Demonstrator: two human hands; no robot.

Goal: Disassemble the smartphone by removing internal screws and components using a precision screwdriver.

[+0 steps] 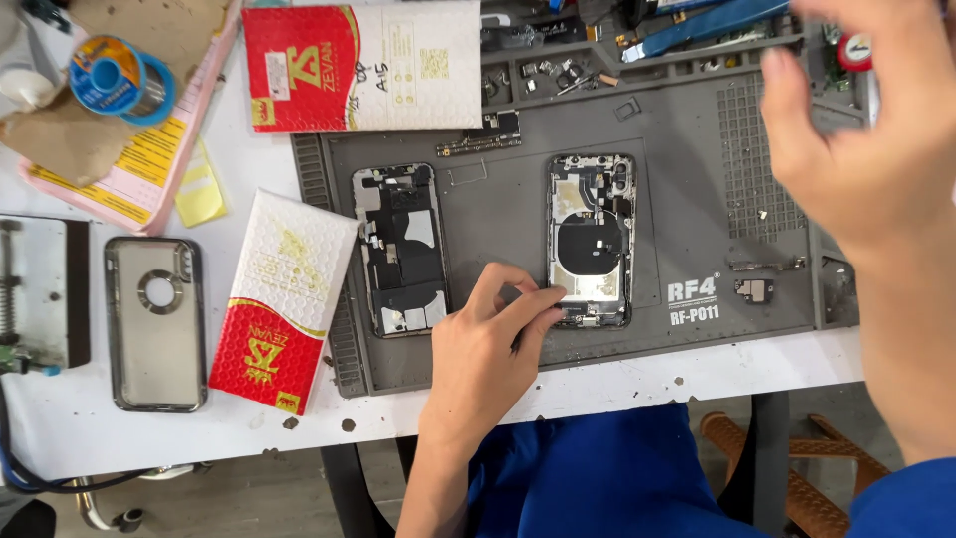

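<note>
Fingertips of the left hand point(488, 339) press on the lower left corner of an opened phone housing point(591, 239), the fingers bent and drawn together on its edge rather than wrapped around it. Right hand point(876, 139) is raised near the camera at the upper right, blurred, fingers loosely spread; whether its grip holds anything cannot be told.

Surface: the housing lies face-open near the middle of a grey repair mat point(687, 189), its round coil and metal shields exposed. A second opened phone body point(400, 249) lies parallel just to the left, apart from the first. A narrow circuit board point(480, 134) sits above that one, and small metal parts point(754, 289) rest on the mat's right side. Compartments along the mat's top edge hold screws and tools.

The mat rests on a white desk point(697, 374), marked with dark spots. Left of the mat, a red-and-white padded envelope point(284, 299) overlaps its edge; a larger one point(363, 65) lies at the top. Farther left are a clear phone case point(155, 324), a solder spool point(121, 80) and a pink-edged stack of papers point(149, 149).

Room: below the desk edge show blue clothing, dark desk legs and a bare grey floor.
</note>
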